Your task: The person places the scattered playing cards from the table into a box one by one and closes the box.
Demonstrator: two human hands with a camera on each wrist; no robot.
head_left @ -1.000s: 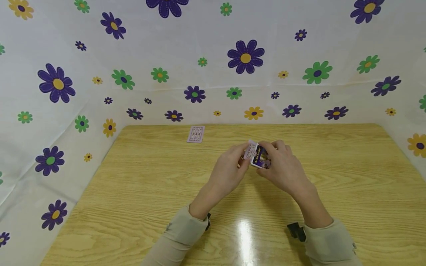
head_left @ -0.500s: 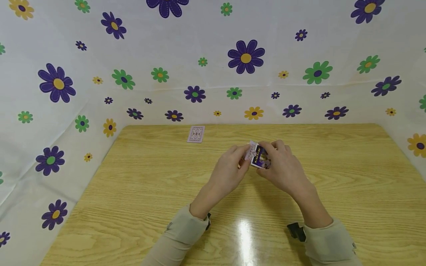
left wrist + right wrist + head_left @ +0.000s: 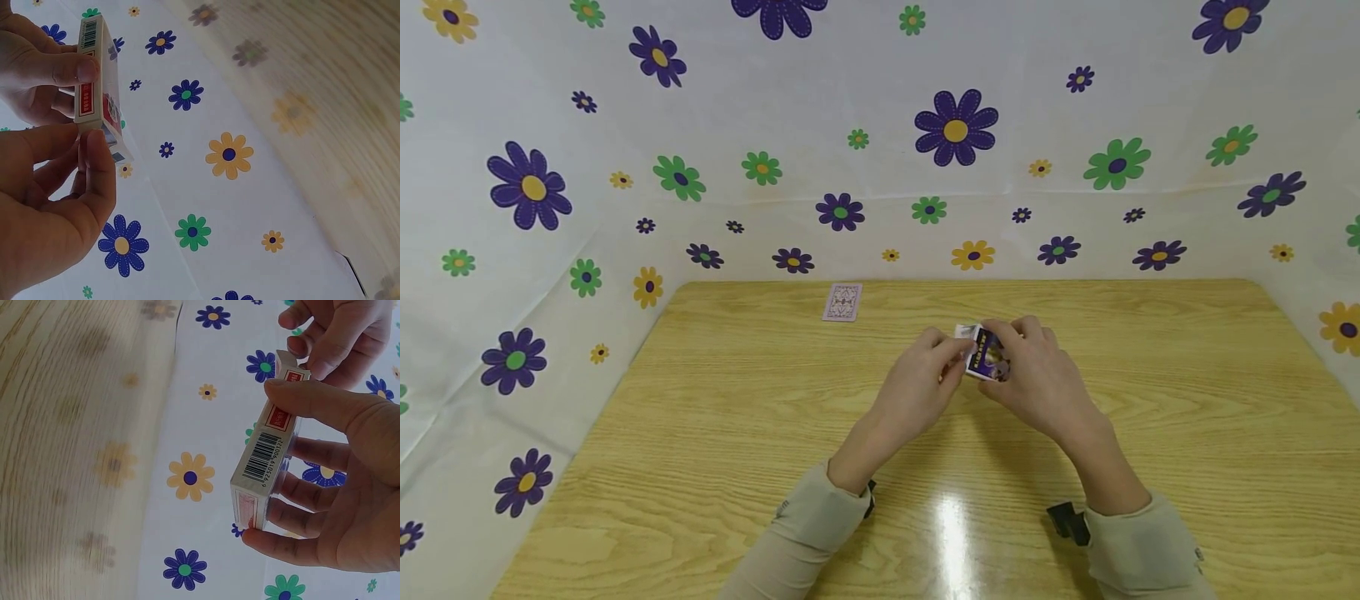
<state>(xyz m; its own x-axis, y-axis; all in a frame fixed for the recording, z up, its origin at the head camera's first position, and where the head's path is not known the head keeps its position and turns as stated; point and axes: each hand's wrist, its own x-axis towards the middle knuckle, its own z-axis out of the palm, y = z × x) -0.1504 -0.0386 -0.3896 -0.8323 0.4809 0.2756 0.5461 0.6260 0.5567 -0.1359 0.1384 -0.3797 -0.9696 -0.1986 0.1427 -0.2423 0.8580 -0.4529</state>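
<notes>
A small playing card box [image 3: 989, 357], dark purple with yellow lettering on its upper face, is held above the table. My right hand [image 3: 1043, 375] grips it, the thumb along the barcoded narrow side and the fingers on the opposite side. My left hand [image 3: 913, 379] is at the box's left end, where its thumb and forefinger pinch the end edge. A pale end flap [image 3: 287, 358] stands out there in the right wrist view. Whatever lies inside that end is hidden by the left fingers. On the table's far side a playing card [image 3: 842, 302] lies with its patterned back up.
The wood-grain table [image 3: 715, 433] reaches back to a white flowered cloth [image 3: 880, 167], which hangs behind it and along both sides. A black strap piece [image 3: 1067, 523] shows at the right wrist, by the cuff.
My left fingers have moved right, closer to the box. The patterned card back that stuck out of its end is no longer seen, and a pale flap shows there. The right hand has stayed put.
</notes>
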